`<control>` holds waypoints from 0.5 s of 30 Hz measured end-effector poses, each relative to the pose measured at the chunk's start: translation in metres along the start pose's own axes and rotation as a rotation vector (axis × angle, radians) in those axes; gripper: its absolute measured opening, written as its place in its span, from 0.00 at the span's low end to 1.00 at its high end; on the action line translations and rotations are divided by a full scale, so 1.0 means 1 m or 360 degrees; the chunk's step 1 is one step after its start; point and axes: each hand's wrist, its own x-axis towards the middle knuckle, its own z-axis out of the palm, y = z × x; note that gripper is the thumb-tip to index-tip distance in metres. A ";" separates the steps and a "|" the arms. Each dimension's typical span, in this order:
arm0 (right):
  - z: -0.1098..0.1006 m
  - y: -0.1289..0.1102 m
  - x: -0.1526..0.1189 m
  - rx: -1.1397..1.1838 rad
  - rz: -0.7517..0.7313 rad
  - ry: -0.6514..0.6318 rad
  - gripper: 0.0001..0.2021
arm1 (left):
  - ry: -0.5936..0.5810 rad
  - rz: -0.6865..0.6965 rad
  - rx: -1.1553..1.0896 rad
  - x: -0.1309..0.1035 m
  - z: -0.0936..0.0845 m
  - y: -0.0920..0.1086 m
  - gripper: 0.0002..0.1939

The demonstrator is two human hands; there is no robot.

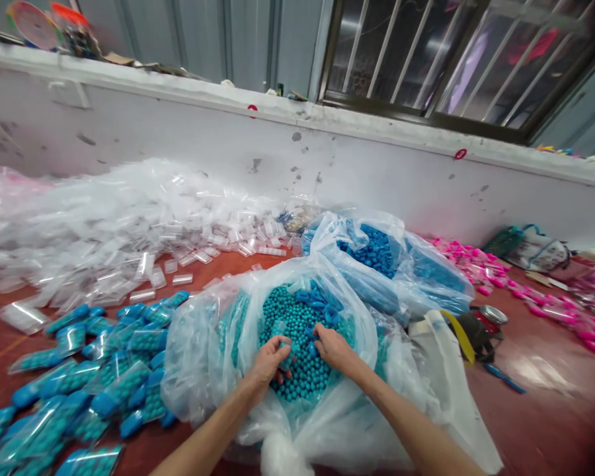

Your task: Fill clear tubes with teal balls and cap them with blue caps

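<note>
Filling a small pack (287, 361) with beads (302, 377) looks like the step in hand in the head view. The pack is near the middle of the frame, over the open bag (191, 363). The left hand (270, 360) has its grip curled around it. The right hand (333, 348), just to the right, has its fingertips bunched beside a blue cap (312, 348); I cannot tell if they hold it. More caps (327, 309) lie on the beads, higher up. Full packs (119, 383) are heaped at lower left. I think the next move calls for a steady left hand, so no beads spill.
</note>
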 end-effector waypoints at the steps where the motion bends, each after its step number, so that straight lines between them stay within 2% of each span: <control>1: 0.000 0.001 -0.002 0.0052 0.0030 0.0006 0.10 | -0.0009 0.0001 -0.0013 0.000 0.000 -0.001 0.26; 6: 0.006 0.001 -0.009 0.0115 0.0159 0.0120 0.19 | -0.0013 0.0021 -0.0051 -0.001 -0.002 -0.004 0.27; 11: 0.014 0.000 -0.007 0.0262 0.0083 0.0315 0.16 | -0.0023 0.0042 -0.0026 -0.003 0.001 -0.004 0.26; 15: 0.009 -0.003 -0.001 0.0377 0.0042 0.0239 0.16 | 0.0002 0.0059 -0.0037 -0.006 0.003 -0.002 0.25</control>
